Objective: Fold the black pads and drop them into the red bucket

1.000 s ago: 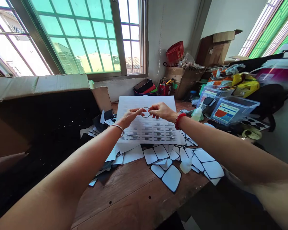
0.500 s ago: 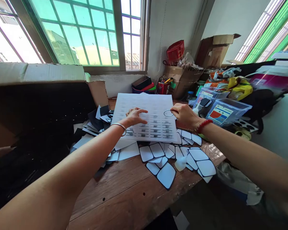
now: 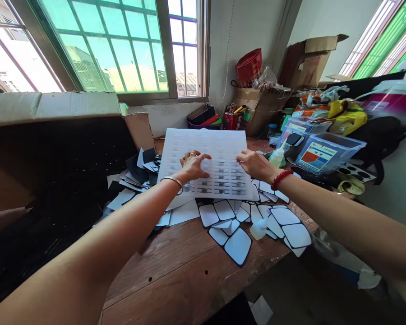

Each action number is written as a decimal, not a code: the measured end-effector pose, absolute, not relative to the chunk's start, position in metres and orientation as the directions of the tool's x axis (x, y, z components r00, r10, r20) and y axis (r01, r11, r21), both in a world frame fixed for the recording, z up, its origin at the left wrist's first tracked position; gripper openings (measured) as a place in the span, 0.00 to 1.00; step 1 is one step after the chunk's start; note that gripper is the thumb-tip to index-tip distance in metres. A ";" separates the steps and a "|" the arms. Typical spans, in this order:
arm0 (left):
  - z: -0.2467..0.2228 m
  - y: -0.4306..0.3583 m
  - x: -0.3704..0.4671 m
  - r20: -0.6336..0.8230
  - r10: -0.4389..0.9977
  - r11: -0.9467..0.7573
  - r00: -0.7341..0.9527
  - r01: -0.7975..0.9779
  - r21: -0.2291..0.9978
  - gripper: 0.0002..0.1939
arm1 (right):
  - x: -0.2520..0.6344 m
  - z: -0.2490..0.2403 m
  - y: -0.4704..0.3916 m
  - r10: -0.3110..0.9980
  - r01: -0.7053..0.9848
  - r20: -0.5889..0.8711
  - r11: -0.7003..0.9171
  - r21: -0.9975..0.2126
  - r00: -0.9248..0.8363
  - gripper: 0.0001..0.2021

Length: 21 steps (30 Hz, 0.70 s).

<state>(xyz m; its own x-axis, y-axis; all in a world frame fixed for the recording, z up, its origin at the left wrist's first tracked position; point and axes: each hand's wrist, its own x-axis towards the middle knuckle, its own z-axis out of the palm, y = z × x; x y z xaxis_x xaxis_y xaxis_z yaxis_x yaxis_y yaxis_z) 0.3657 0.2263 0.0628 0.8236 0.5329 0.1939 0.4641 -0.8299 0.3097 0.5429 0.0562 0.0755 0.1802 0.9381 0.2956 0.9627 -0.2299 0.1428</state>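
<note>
Pinching fingertips close the right grip (image 3: 255, 165) on what looks like a thin ring (image 3: 234, 162), seen nearly edge-on at the right side of a white slotted tray (image 3: 203, 137); how far the ring sits in a slot is too small to tell. To its left, the left grip (image 3: 193, 168) is released, thumb and forefinger spread over the tray with nothing visible between them.

The work looks partway along: rows below and between the two grips show thin grey pieces (image 3: 221, 184) in the slots, while rows beyond the grips look plain white, too faint to judge whether anything stands in them. The ring at the right grip does not look let go.

Nearer than both grips, white panels with black borders (image 3: 237, 246) and a small bottle (image 3: 259, 230) rest on the wooden surface (image 3: 176, 266). Beyond the right grip stands a clear bin (image 3: 331, 153).
</note>
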 end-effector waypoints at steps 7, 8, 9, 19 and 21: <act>0.062 0.228 0.369 0.155 0.527 -0.834 0.835 0.474 0.284 0.34 | 0.552 0.054 0.049 0.955 0.990 0.286 -0.109 0.092 0.079 0.17; 0.061 0.228 0.369 0.155 0.525 -0.835 0.837 0.472 0.281 0.34 | 0.554 0.051 0.048 0.955 0.993 0.289 -0.094 0.070 0.070 0.18; 0.060 0.227 0.370 0.156 0.523 -0.837 0.838 0.471 0.277 0.34 | 0.556 0.049 0.047 0.954 0.996 0.294 -0.081 0.044 0.065 0.20; 0.067 0.227 0.360 0.173 0.494 -0.854 0.852 0.438 0.281 0.29 | 0.557 0.057 0.008 0.787 0.906 0.521 -0.109 -0.410 0.330 0.25; 0.069 0.226 0.355 0.197 0.482 -0.860 0.854 0.417 0.294 0.26 | 0.543 0.051 -0.017 0.666 0.777 0.557 -0.056 -0.627 0.497 0.22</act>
